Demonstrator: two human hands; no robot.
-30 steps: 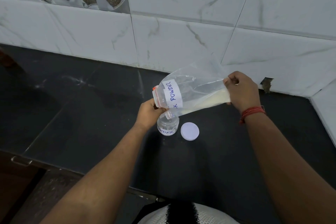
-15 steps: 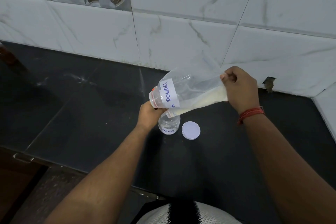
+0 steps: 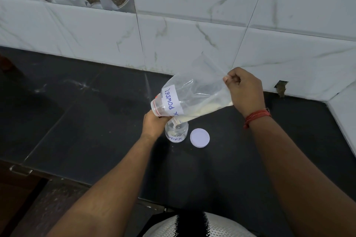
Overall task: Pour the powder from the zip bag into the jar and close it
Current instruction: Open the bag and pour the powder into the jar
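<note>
**Powder running from bag to jar**

My right hand [image 3: 245,91] is curled shut on the bottom corner of the bag [image 3: 194,98], thumb and fingers pinching the thin film and lifting that end toward two o'clock. My left hand [image 3: 154,125] is closed around the bag's mouth at the low end, bunching the plastic into a narrow spout just over the jar [image 3: 176,132]. The hand sits just beside the jar at its nine o'clock; I cannot tell whether it touches the glass-clear wall.

The bag is soft, clear and crinkled, puffed with air, tilted down from two o'clock to eight o'clock. A red zip strip runs along its mouth, and a white paper label across it carries blue handwriting ending in "POWDER". The powder [image 3: 204,110] is pale cream, fine, gathered in a long wedge along the bag's lower fold, and a thin stream drops from the spout into the jar's open top.

The jar is small, round and transparent, standing upright, with a little powder on its floor and a handwritten label on its front. Its lid [image 3: 199,137], a flat white plastic disc, lies near the jar at three o'clock, not touching it.

Both rest on a counter [image 3: 86,121] of smooth, dark, glossy stone. At twelve o'clock rises a wall [image 3: 192,25] of white marble-veined tiles. A red thread band [image 3: 256,117] circles my right wrist.
</note>
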